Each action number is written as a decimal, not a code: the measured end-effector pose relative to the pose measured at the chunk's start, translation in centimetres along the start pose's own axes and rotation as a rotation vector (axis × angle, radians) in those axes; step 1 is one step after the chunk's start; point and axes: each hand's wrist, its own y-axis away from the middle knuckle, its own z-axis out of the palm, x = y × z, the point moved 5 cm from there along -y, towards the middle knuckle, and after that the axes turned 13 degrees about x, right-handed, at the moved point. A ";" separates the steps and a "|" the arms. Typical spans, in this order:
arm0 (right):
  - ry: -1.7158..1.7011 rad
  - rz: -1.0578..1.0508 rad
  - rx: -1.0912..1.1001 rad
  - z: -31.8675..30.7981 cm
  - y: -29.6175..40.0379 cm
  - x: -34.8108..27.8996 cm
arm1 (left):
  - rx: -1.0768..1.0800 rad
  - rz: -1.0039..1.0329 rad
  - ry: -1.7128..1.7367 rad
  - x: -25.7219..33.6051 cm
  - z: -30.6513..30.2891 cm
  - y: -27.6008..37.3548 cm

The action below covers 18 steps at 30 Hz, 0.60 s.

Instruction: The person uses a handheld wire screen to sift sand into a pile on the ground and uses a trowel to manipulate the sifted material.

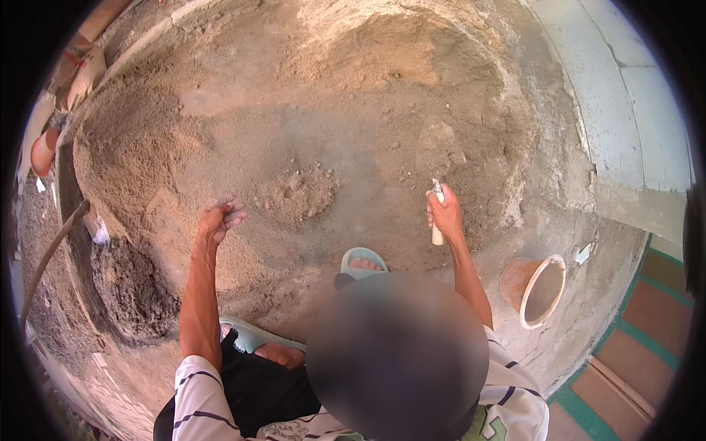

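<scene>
My right hand (444, 212) is closed round the pale handle of a trowel (437, 234), whose blade points away from me, coated with or resting on the sandy mix. My left hand (222, 216) hangs over the ground at the left with its fingers partly curled and nothing visible in it. Between the hands a small heap of crumbly mortar or sand (309, 193) lies on a flatter, grey, finely textured patch (325, 138). A larger mound of sandy material (386, 49) rises at the far side.
An orange bucket (513, 284) lies tilted at my right, near a white scrap (582, 253). A dark wet heap (132, 292) sits at the left by a hose (55, 248) and a raised edge. Sacks (88, 74) stand far left. Pale slabs (606, 110) border the right.
</scene>
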 end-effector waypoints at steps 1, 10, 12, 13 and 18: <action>0.132 -0.134 0.001 1.0 0.6 0.4 | -0.018 0.000 0.008 -0.3 0.7 0.0; 0.286 -0.517 0.138 5.9 4.5 -4.9 | 0.034 -0.043 0.117 -3.1 -0.5 -2.4; 0.216 -0.403 0.316 1.8 2.9 -1.3 | 0.097 -0.068 0.198 -3.4 -1.0 -3.4; 0.085 -0.149 0.239 0.0 2.4 1.4 | 0.097 -0.071 0.204 -3.5 -1.4 -3.6; 0.040 0.416 -0.222 -3.2 3.2 10.8 | 0.011 -0.050 0.123 -3.3 -1.6 -3.4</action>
